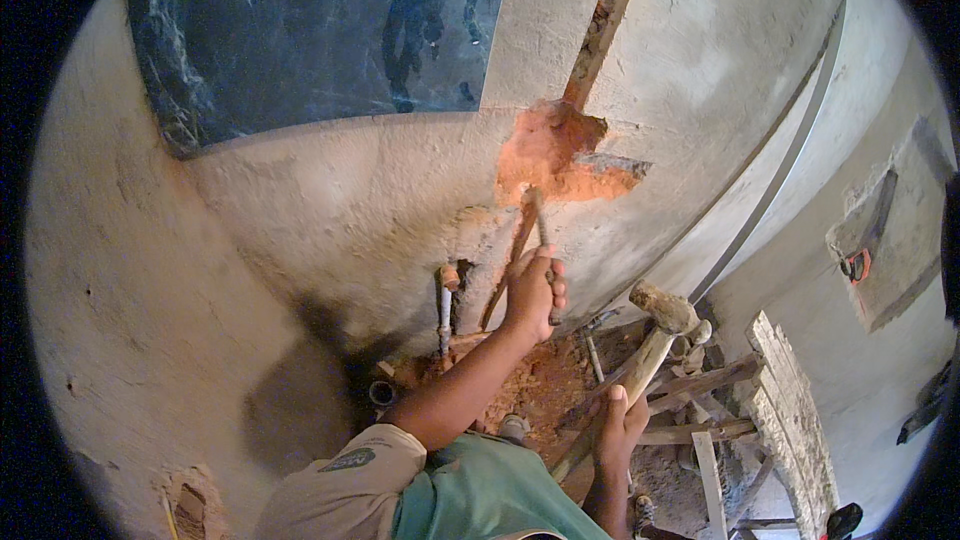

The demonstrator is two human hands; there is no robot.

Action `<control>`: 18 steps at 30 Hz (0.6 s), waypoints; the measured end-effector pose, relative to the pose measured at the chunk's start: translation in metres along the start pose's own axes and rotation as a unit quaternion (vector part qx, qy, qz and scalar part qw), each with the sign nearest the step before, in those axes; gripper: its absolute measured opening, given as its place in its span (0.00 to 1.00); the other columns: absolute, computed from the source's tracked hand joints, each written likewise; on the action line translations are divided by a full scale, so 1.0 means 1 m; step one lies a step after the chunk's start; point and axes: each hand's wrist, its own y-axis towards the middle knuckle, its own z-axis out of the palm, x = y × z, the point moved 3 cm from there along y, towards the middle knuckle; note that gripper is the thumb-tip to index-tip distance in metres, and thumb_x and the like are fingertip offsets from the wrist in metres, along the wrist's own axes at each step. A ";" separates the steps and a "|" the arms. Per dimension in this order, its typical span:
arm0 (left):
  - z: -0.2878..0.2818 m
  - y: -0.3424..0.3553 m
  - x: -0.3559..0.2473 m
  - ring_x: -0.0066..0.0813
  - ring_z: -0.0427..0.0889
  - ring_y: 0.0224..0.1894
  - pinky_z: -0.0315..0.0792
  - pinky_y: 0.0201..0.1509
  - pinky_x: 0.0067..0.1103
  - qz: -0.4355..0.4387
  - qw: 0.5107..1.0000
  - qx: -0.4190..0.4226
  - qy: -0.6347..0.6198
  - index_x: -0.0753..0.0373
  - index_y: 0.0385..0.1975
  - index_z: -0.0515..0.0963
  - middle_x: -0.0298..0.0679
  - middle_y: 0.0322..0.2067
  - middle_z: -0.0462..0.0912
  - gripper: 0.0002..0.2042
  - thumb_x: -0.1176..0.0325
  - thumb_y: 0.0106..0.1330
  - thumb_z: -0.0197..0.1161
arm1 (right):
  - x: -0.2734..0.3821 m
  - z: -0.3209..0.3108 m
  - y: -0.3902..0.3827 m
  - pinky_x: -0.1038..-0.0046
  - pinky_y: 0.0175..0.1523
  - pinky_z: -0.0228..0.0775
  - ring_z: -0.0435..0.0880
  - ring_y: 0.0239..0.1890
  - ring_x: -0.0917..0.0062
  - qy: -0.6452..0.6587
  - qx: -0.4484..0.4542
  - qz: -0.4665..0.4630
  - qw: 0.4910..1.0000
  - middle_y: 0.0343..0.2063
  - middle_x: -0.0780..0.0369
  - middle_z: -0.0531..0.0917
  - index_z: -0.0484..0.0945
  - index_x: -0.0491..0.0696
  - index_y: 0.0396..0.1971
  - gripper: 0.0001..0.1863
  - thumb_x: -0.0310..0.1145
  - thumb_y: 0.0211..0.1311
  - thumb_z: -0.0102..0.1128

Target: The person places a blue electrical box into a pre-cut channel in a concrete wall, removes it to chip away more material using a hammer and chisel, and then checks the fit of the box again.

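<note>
My left hand (536,285) is wrapped around a metal chisel (542,220), which points up at the wall. The chisel's tip meets the lower edge of an orange, broken-out hollow (560,155) in the plaster. In my right hand (620,430) is a hammer by its wooden handle (647,365). The dusty hammer head (665,308) is raised to the right of the chisel, apart from it. A narrow groove (608,25) runs up the wall from the hollow, and another groove (510,260) runs down below it, partly behind my left hand.
A dark blue panel (320,35) covers the upper left wall. Below the grooves stands a white pipe (445,315) with an orange-brown cap. Rubble (530,380) lies on the floor. To the right are a rough wooden trestle (795,420) and a long straight strip (780,190).
</note>
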 end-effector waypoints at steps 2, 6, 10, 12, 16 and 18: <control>-0.006 0.012 -0.001 0.16 0.62 0.13 0.59 0.12 0.15 -0.022 0.997 -0.020 -0.064 0.62 0.33 0.68 0.32 0.20 0.68 0.07 0.67 0.62 0.47 | 0.004 -0.002 0.000 0.81 0.21 0.60 0.69 0.16 0.83 0.001 -0.005 -0.015 1.000 0.16 0.66 0.70 0.67 0.43 0.27 0.22 0.51 0.57 0.50; -0.001 0.011 -0.003 0.17 0.62 0.16 0.58 0.14 0.15 -0.042 0.986 -0.008 -0.158 0.61 0.27 0.65 0.31 0.20 0.66 0.03 0.70 0.60 0.47 | 0.000 -0.008 0.001 0.80 0.18 0.60 0.69 0.14 0.82 -0.007 -0.011 -0.046 0.999 0.15 0.65 0.70 0.66 0.43 0.26 0.22 0.51 0.57 0.50; 0.012 0.020 -0.004 0.18 0.62 0.16 0.59 0.15 0.16 -0.038 0.976 -0.010 -0.215 0.61 0.26 0.64 0.32 0.19 0.66 0.03 0.70 0.60 0.47 | 0.007 -0.009 0.004 0.80 0.16 0.60 0.68 0.11 0.81 0.007 -0.002 -0.071 0.997 0.14 0.64 0.70 0.65 0.44 0.25 0.21 0.50 0.57 0.50; 0.014 0.028 -0.001 0.19 0.61 0.14 0.59 0.15 0.17 -0.059 0.970 -0.004 -0.236 0.59 0.24 0.62 0.31 0.17 0.64 0.06 0.68 0.61 0.48 | 0.007 -0.013 0.004 0.80 0.16 0.61 0.69 0.11 0.81 0.006 -0.002 -0.080 0.997 0.14 0.64 0.70 0.65 0.44 0.25 0.22 0.50 0.57 0.50; 0.039 0.041 -0.006 0.19 0.58 0.14 0.58 0.17 0.18 -0.077 0.951 0.018 -0.298 0.57 0.21 0.61 0.29 0.15 0.61 0.12 0.60 0.65 0.45 | 0.005 -0.024 0.013 0.79 0.16 0.63 0.69 0.11 0.80 0.017 -0.024 -0.109 0.994 0.13 0.63 0.69 0.65 0.44 0.25 0.22 0.51 0.58 0.49; 0.047 0.049 0.001 0.19 0.58 0.13 0.58 0.16 0.17 -0.062 0.943 -0.007 -0.327 0.56 0.20 0.60 0.29 0.14 0.61 0.11 0.62 0.65 0.45 | 0.022 -0.025 0.018 0.78 0.16 0.63 0.69 0.11 0.80 0.049 -0.034 -0.094 0.994 0.13 0.63 0.69 0.65 0.44 0.25 0.22 0.51 0.57 0.49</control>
